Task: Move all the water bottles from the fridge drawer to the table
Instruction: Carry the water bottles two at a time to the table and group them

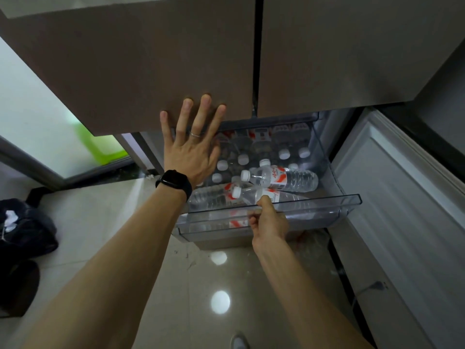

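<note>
A clear plastic fridge drawer [347, 201] is pulled out below the brown upper fridge doors [151, 59]. It holds several water bottles with white caps and red-white labels. One bottle [286, 178] lies on its side on top of the pile, and another lying bottle [214, 196] rests near the front left. My right hand [268, 220] grips the front rim of the drawer, thumb over the edge. My left hand [193, 142], with a ring and a black wrist band, is spread flat against the bottom of the left upper door. The table is out of view.
The lower fridge door [402, 197] stands open to the right of the drawer. A black bag [25, 227] lies on the glossy tiled floor at the left. A green plastic item [100, 144] shows behind frosted glass at the left. A grey shoe [239, 342] is at the bottom edge.
</note>
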The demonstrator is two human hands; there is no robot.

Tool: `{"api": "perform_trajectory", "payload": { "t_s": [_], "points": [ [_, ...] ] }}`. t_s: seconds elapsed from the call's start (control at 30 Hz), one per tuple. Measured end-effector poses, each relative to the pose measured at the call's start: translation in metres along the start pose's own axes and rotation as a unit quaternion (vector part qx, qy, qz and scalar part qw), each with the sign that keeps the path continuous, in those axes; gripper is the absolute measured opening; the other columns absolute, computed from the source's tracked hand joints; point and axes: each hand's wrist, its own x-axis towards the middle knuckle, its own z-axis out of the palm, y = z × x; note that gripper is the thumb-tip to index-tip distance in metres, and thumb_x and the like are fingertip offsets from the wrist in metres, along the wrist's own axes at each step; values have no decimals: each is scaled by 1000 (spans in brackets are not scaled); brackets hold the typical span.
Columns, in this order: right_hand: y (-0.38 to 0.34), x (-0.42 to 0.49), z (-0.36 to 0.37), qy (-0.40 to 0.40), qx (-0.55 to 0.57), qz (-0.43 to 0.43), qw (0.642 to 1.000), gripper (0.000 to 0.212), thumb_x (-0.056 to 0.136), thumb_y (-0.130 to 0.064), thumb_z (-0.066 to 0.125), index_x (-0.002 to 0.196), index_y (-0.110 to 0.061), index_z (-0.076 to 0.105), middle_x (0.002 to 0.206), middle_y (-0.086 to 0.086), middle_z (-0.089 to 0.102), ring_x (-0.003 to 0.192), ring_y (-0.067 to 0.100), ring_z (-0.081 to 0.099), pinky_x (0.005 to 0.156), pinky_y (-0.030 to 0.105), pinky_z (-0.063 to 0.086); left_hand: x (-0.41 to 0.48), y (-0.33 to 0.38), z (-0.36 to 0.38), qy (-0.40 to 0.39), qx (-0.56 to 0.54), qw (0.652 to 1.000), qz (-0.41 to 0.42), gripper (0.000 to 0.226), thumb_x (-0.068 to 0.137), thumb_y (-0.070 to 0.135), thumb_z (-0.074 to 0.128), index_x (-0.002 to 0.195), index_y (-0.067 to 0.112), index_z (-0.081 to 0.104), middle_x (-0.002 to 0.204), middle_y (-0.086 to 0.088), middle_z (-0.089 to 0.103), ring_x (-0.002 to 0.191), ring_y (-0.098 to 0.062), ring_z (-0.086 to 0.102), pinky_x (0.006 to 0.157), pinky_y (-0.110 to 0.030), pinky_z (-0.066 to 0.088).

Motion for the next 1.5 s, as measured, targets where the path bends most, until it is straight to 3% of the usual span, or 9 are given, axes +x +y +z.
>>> {"api": "perform_trajectory", "payload": {
  "t_s": [0.13,0.33,0.57,0.67,0.8,1.03,1.17,1.27,1.5],
  "points": [
    [1,-3,-1,9,10,5,1000,17,86,-20,73,94,-11,61,76,7,67,58,12,57,52,23,48,-1,2,-2,9,2,1000,1,76,97,48,47,161,30,10,163,3,-2,150,-24,0,116,-68,6],
    [-7,-12,-6,-32,26,43,998,10,86,-14,71,90,-10,63,58,0,64,56,10,59,55,21,51,-1,6,-11,0,-11,1000,-3,79,95,45,50,161,27,13,164,-1,1,150,-28,4,117,-68,5],
    [-19,-22,-17,-71,-31,74,994,32,84,-27,78,108,-14,62,102,9,66,97,22,68,80,33,59,-11,22,-35,-46,-72,996,-26,88,84,36,61,160,24,20,167,-11,11,153,-33,8,120,-63,7],
    [-25,-27,-25,-91,-77,82,989,36,82,-31,79,109,-17,61,108,12,65,101,26,68,85,37,58,-26,29,-46,-75,-140,986,-50,79,78,27,69,151,21,39,161,-12,27,143,-35,32,115,-59,30],
    [-31,-37,-45,-114,-226,81,964,35,90,-30,71,119,-13,62,118,11,66,103,26,66,83,39,57,-51,38,-54,-214,-273,925,-156,49,90,28,61,137,20,50,138,-8,51,119,-33,53,92,-47,50],
    [-71,-42,-47,-151,-366,-40,917,16,95,-26,63,101,-12,65,100,5,69,92,19,67,77,33,54,-68,55,-41,-400,-362,804,-249,38,98,47,49,129,27,54,121,-2,67,103,-24,65,88,-40,55],
    [-87,-7,-17,-127,-479,-180,850,12,89,-29,69,90,-17,67,82,1,70,76,18,65,73,35,53,-62,63,-22,-460,-382,750,-283,42,96,45,53,133,25,51,117,-2,68,101,-24,65,88,-38,55],
    [-99,36,14,-125,-582,-282,752,12,86,-31,68,95,-24,64,87,-7,70,82,15,67,75,33,53,-51,66,-1,-505,-358,726,-299,52,94,43,54,140,19,46,130,-8,63,115,-29,61,94,-39,51],
    [-108,99,60,-181,-821,-341,421,51,80,-39,61,131,-37,54,134,1,51,124,29,41,98,39,42,-26,82,36,-542,-434,602,-394,49,87,42,68,127,19,53,121,-8,64,109,-30,64,93,-39,54]
  ]
}}
